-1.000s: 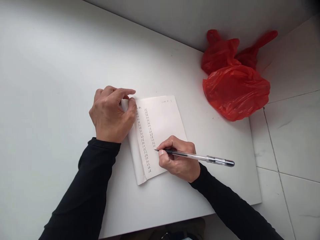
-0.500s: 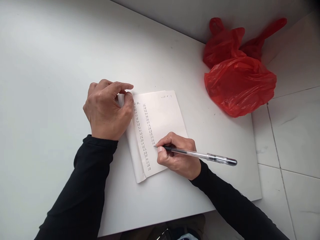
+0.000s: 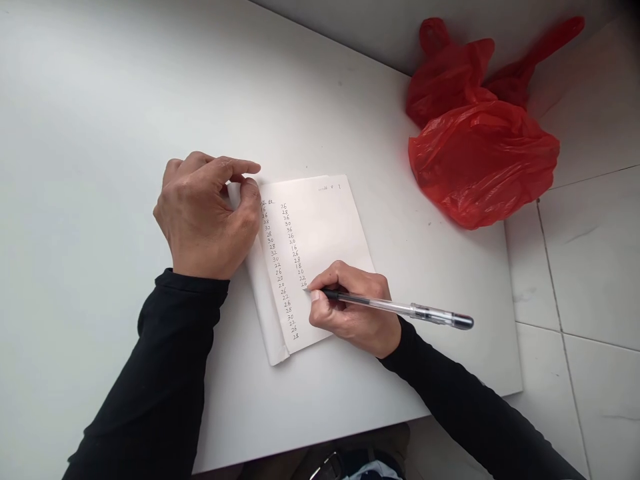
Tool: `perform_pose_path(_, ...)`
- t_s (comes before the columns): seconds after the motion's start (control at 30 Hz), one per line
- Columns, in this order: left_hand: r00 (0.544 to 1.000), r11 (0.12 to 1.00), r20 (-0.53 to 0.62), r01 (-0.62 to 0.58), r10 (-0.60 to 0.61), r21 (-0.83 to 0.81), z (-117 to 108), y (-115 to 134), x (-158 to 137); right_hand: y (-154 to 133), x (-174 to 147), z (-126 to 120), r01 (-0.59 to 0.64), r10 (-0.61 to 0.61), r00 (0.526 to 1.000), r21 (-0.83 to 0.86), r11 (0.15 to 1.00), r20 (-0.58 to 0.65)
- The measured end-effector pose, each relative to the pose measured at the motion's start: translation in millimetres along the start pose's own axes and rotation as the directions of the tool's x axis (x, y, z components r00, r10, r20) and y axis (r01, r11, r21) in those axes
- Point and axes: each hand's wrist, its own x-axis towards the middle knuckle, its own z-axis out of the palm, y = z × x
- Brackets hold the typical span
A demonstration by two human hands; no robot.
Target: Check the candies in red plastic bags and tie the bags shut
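A notebook (image 3: 330, 227) lies open at a slant on the white table, its page bearing two columns of handwritten numbers. My right hand (image 3: 353, 307) rests on the lower right of the page, fingers closed round a clear-barrelled pen (image 3: 395, 305) with a black grip. The pen's tip is at the page, just under the last "26" of the second column. At the upper left edge of the notebook is my left hand (image 3: 207, 217), fingers bent, with the thumb against the page edge and the index finger reaching past the top corner. Its other fingertips are hidden.
A bulging red plastic bag (image 3: 485, 160) stands at the table's back right, by the wall. The white table (image 3: 100, 167) ends at the right above a tiled floor (image 3: 600, 267). My lap shows below the front edge.
The view has shifted slightly, so the notebook and left hand appear a little further left and up. The pen tip stays near the same line, and both hands keep their hold.
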Motion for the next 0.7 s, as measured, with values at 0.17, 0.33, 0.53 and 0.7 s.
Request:
perform_pose_path(0.17, 1.000, 1.000, 0.006, 0.002, -0.002, 0.015, -1.1, 1.1, -0.6, -0.5, 0.2, -1.3, -0.017, 0.017, 1.000, -0.003, 1.000, 0.010)
perform_pose_path(0.33, 0.999, 1.000, 0.028, 0.019, -0.020, 0.019, -4.4, 4.2, 0.6, 0.1, 0.4, -2.1, 0.009, -0.009, 1.000, -0.002, 1.000, 0.014)
perform_pose_path(0.53, 0.999, 1.000, 0.028, 0.018, -0.018, 0.015, -4.3, 5.1, 1.0, 0.7, 0.0, -1.2, 0.016, -0.015, 1.000, -0.014, 1.000, 0.016)
perform_pose_path(0.7, 1.000, 1.000, 0.022, 0.016, -0.016, 0.013, -3.6, 5.3, 1.2, -0.6, 0.5, -1.0, 0.009, -0.009, 1.000, -0.001, 1.000, 0.014)
